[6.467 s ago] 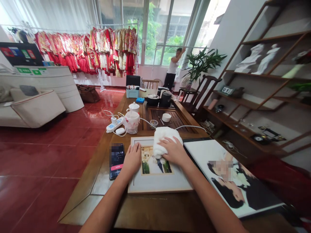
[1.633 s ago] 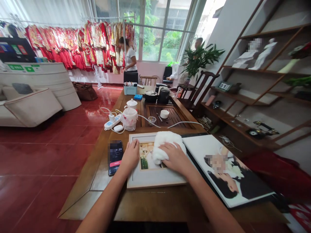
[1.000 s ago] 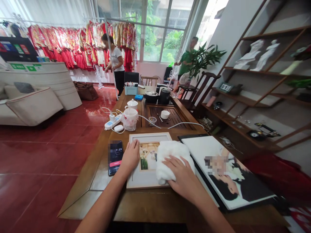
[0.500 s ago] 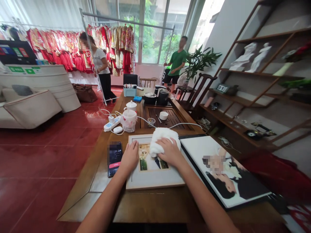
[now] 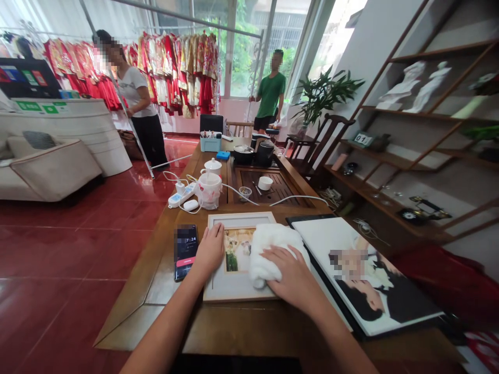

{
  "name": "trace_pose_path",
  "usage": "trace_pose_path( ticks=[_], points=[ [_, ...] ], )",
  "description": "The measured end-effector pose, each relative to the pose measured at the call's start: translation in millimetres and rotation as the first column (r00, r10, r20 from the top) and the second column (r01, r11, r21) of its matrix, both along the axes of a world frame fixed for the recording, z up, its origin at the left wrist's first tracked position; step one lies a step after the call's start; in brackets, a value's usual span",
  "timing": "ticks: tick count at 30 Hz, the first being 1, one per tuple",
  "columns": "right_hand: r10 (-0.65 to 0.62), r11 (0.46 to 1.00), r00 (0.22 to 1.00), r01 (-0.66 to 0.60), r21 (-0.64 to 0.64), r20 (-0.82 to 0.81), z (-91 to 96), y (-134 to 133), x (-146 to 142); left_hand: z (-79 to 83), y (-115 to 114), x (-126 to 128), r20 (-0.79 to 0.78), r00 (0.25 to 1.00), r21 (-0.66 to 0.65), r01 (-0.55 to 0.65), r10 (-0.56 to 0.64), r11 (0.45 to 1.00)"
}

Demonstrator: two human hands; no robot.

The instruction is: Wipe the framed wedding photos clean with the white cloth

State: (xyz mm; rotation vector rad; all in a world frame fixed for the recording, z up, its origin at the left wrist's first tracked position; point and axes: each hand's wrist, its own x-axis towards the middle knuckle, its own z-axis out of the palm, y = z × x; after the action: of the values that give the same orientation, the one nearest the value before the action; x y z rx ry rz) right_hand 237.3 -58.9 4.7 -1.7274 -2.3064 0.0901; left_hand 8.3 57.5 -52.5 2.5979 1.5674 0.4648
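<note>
A light wooden picture frame (image 5: 234, 294) with a pale mat lies flat on the wooden table, and a small wedding photo (image 5: 236, 249) shows in its middle. My left hand (image 5: 210, 249) grips the frame's left edge, fingertips near the photo. Under my right hand (image 5: 290, 270) is a folded white towel (image 5: 268, 239), held by its fingers and pressed onto the frame's right part. The towel hides the right side of the photo. Close to the left hand lies a phone (image 5: 185, 254) with a lit screen.
A large photo panel (image 5: 319, 228) lies at right. Behind the frame are a power strip (image 5: 181, 197), a white cup (image 5: 209, 189), a small white bowl (image 5: 265, 183) on a tea tray and a cable. Two people (image 5: 140, 98) (image 5: 272, 91) hold a metal garment rack beyond the table.
My right hand and the towel have slid right and toward me across the frame, uncovering the photo's upper middle. My left hand stays put. Both people and the garment rack have shifted left.
</note>
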Motion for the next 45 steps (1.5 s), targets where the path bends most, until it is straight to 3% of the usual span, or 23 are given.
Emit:
trace_pose_path(
  ticks=[7,11,15,21,24,29,38,41,45],
  points=[
    [-0.010,0.999,1.000,0.011,0.036,-0.009,-0.7,72,5,-0.6,0,0,0.000,1.000,-0.006,0.013,-0.013,1.000],
    [-0.015,0.998,1.000,0.015,0.057,-0.009,-0.3,91,3,0.0,0,-1,-0.006,1.000,0.007,0.001,-0.001,1.000],
    [0.000,0.999,1.000,0.000,0.053,0.002,-3.6,72,2,-0.6,0,0,-0.012,1.000,0.016,0.002,-0.002,1.000],
    [0.053,0.998,0.999,-0.053,0.015,0.000,-7.3,5,11,0.1,1,1,-0.003,1.000,0.029,-0.004,0.004,1.000],
    [0.050,0.999,0.998,-0.050,0.001,-0.025,-6.6,-16,13,1.2,0,1,0.006,1.000,0.037,-0.003,0.003,0.999],
    [0.015,1.000,0.998,-0.015,0.007,-0.061,-2.9,-15,-6,0.6,1,2,-0.002,1.000,0.035,-0.005,0.005,0.999],
    [0.104,0.988,0.980,-0.122,-0.098,-0.169,3.0,-5,-88,6.4,3,0,-0.039,0.999,-0.048,0.009,-0.011,0.999],
    [0.096,0.991,0.986,-0.108,-0.083,-0.133,-0.3,-6,-86,5.3,3,-1,-0.024,1.000,-0.031,0.015,-0.016,0.999],
    [0.022,0.998,0.998,-0.026,-0.053,-0.063,-0.8,-11,-51,1.9,2,-1,0.016,1.000,-0.002,0.012,-0.012,1.000]
  ],
)
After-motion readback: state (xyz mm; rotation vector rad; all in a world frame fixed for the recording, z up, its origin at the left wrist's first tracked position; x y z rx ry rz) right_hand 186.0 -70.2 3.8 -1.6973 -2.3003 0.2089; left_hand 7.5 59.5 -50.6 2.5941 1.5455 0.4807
